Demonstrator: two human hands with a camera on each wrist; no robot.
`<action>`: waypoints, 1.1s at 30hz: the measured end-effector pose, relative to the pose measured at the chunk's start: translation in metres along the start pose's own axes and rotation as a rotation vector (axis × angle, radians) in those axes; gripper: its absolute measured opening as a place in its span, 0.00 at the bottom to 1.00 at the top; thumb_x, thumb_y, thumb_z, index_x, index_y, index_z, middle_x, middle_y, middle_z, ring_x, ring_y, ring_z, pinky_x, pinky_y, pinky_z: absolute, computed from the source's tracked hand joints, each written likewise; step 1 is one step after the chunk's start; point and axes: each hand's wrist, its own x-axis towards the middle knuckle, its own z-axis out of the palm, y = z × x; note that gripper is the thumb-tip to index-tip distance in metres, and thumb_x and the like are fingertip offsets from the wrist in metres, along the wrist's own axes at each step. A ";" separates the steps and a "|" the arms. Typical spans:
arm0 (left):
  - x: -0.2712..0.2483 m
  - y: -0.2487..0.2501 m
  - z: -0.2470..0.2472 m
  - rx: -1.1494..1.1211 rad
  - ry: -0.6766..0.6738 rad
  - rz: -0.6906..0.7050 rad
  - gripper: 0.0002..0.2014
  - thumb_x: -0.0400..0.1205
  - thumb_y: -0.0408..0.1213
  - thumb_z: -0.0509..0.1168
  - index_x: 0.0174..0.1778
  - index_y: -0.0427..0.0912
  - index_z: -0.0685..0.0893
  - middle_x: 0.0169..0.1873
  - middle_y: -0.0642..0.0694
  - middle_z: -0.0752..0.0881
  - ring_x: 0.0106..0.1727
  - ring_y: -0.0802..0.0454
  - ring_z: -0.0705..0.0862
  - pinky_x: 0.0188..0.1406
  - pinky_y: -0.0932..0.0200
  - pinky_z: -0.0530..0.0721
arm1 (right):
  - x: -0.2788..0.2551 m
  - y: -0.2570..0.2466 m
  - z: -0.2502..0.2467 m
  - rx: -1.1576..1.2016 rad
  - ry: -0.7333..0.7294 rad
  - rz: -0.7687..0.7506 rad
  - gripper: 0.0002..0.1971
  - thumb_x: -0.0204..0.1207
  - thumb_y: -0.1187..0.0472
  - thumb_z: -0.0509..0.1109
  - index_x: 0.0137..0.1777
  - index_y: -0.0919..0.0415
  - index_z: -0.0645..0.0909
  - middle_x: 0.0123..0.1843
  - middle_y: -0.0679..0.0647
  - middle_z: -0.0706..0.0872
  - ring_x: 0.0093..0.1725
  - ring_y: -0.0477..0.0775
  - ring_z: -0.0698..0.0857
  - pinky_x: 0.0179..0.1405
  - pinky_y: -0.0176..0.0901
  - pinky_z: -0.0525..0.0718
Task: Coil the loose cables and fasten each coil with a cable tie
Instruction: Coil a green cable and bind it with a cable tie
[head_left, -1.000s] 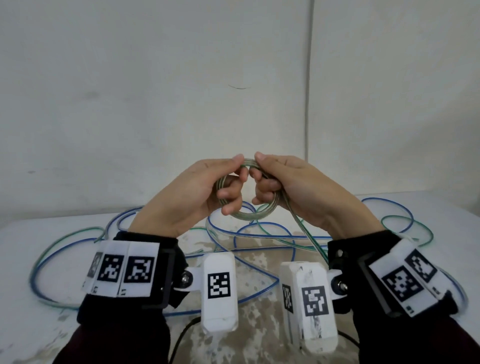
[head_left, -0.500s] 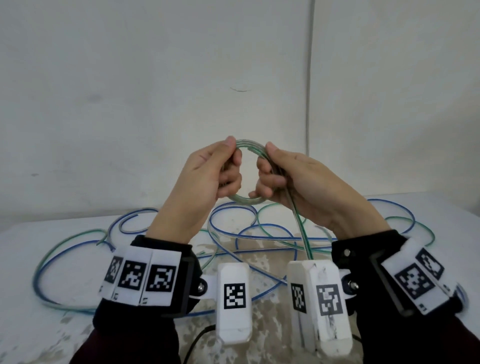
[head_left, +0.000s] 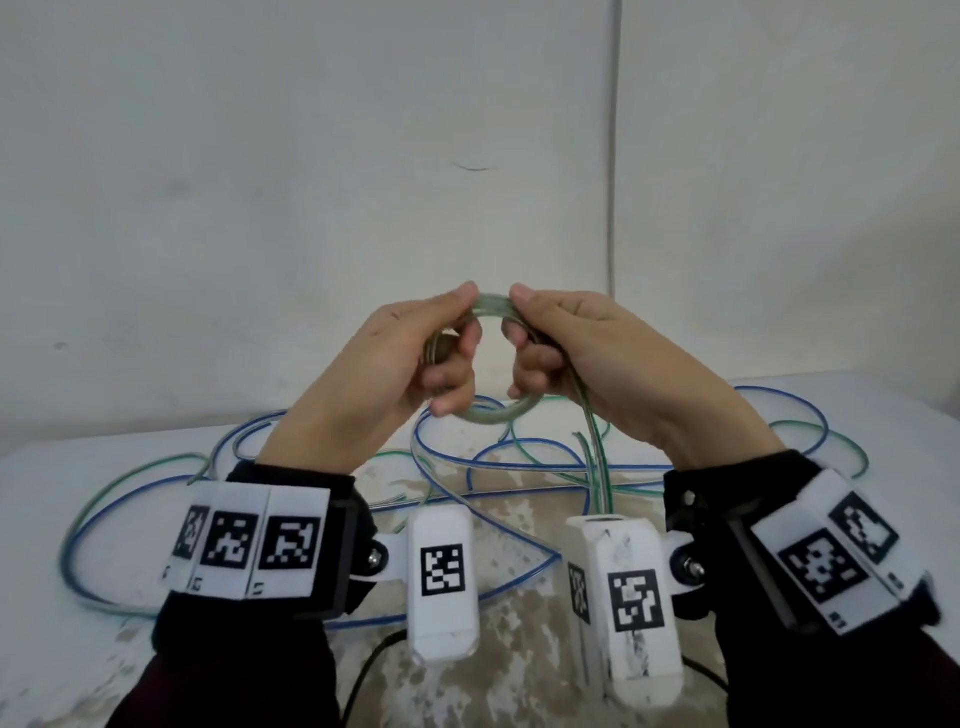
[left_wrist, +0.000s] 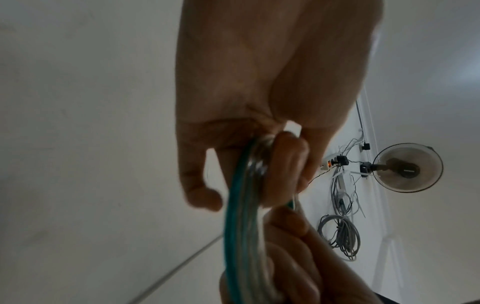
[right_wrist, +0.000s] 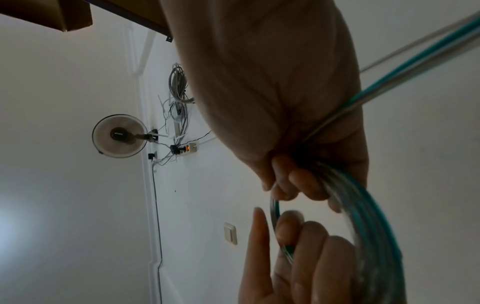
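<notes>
— While both hands were up, where was the coil (head_left: 488, 410)?

— It was raised above the desk (head_left: 62, 467), a small ring of clear, green-cored cable. The left hand (head_left: 384, 374) had curled fingers on its left side, the right hand (head_left: 587, 358) gripped the right (thumbs pinching the top).

— And the rest?

— A tail (head_left: 597, 457) dropped from the right fist to loose blue and green cables (head_left: 519, 447) sprawled on the desk.

The right hand (right_wrist: 272, 98) curls its fingers (right_wrist: 303, 183) round the green-striped cable coil (right_wrist: 374, 230), while the left hand (right_wrist: 298, 267) grips the coil's lower side. Behind them, a wall fan (right_wrist: 118, 136) and power strip (right_wrist: 188, 148).
</notes>
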 end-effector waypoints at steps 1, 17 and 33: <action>-0.002 0.000 0.000 0.031 -0.030 -0.016 0.18 0.80 0.48 0.58 0.30 0.40 0.71 0.18 0.51 0.59 0.16 0.53 0.61 0.34 0.51 0.57 | 0.000 0.000 0.001 -0.015 -0.003 0.005 0.18 0.87 0.55 0.54 0.36 0.60 0.72 0.19 0.44 0.65 0.21 0.46 0.70 0.35 0.39 0.83; -0.001 0.005 0.005 -0.172 0.111 0.129 0.18 0.83 0.49 0.55 0.29 0.42 0.70 0.16 0.54 0.57 0.16 0.58 0.53 0.32 0.53 0.53 | 0.004 0.000 0.013 0.087 0.044 -0.048 0.21 0.87 0.53 0.52 0.37 0.62 0.76 0.21 0.49 0.74 0.26 0.49 0.78 0.44 0.44 0.85; -0.001 0.005 0.007 -0.080 -0.060 -0.034 0.16 0.84 0.44 0.54 0.35 0.38 0.73 0.13 0.49 0.68 0.18 0.48 0.81 0.42 0.51 0.86 | -0.001 -0.004 0.004 0.017 0.024 0.004 0.20 0.87 0.53 0.54 0.34 0.59 0.71 0.19 0.44 0.64 0.22 0.46 0.68 0.33 0.41 0.80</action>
